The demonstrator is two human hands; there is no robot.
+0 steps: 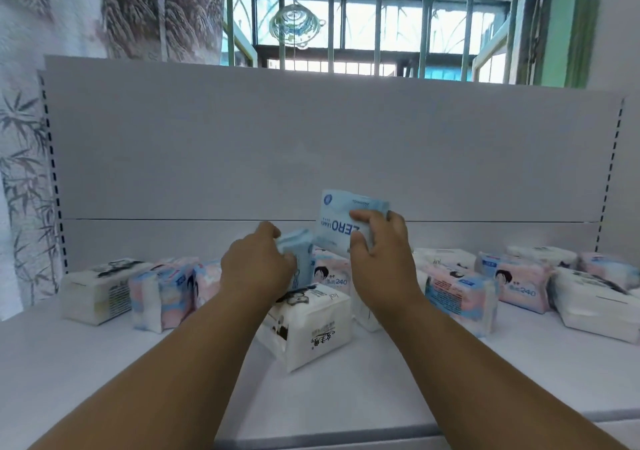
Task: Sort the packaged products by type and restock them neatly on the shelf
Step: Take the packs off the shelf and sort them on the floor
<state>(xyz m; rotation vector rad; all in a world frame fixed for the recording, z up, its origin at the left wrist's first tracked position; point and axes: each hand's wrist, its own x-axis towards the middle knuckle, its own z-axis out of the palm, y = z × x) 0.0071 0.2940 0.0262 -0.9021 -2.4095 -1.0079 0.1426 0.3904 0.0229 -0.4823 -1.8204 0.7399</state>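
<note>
Between my hands, mid-shelf (346, 397) | right hand (377, 252) grips raised blue ZERO pack (341, 223) | left hand (258, 266) grips matching blue pack (299, 259) | I'd stand both together, upright, away from pink packs (519, 285).

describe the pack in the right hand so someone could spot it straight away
On the white shelf, look at the middle, where two hands reach in. The right hand holds up a flat light-blue pack above the others. It alone is lifted, its "ZERO" lettering upside down.
</note>
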